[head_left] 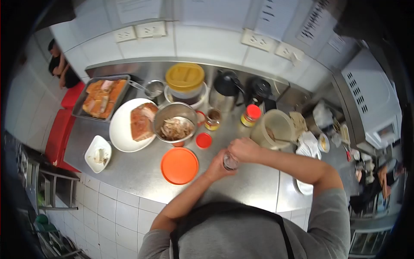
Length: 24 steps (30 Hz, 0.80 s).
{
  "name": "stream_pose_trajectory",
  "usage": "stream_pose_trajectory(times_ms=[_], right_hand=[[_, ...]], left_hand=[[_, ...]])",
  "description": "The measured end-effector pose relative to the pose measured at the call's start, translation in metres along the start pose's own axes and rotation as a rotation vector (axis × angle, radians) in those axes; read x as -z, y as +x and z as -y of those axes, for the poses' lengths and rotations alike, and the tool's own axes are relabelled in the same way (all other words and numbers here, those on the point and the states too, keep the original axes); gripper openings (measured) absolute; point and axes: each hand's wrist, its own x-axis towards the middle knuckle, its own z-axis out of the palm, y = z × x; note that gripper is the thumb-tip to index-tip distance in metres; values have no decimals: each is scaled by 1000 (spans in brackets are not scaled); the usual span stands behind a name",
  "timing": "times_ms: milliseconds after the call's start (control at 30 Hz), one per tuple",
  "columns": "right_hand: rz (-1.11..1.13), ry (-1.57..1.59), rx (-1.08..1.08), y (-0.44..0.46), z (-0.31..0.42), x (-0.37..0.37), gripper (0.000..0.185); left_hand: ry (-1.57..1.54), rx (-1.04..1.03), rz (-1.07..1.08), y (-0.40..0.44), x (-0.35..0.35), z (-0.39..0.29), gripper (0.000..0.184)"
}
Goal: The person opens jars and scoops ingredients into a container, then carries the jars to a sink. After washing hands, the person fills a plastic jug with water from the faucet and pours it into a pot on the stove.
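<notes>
Close to my body, above the steel counter (146, 179), my left hand (217, 167) is closed around a small clear glass jar (230, 162). My right hand (244, 150) is closed at the jar's far end, its fingers mostly hidden; I cannot tell whether a lid is under them. Left of my hands lie a red jar lid (204, 140) and a larger orange lid (180, 166). An uncovered jar of brown contents (213, 119) stands beyond them, beside a steel bowl (160, 113) of shredded meat. A red-capped jar (250, 115) is beyond my right hand.
On the left are a white plate (120, 134) with a slab of meat, a tray of meat (101, 98) and a small white dish (92, 151). A yellow-lidded tub (185, 77), thermos (226, 88) and plastic container (258, 131) stand farther back. A microwave (374, 97) is right.
</notes>
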Motion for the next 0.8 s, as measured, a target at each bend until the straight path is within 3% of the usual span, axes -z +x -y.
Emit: stream_pose_trajectory(times_ms=[67, 467, 800], right_hand=[[-121, -42, 121, -5, -5, -8, 15], [24, -198, 221, -4, -1, 13, 10], [-40, -214, 407, 3, -25, -2, 9]], left_hand=[[77, -23, -39, -4, -2, 7, 79], [25, -29, -32, -5, 5, -22, 66], [57, -50, -30, -4, 4, -17, 66]])
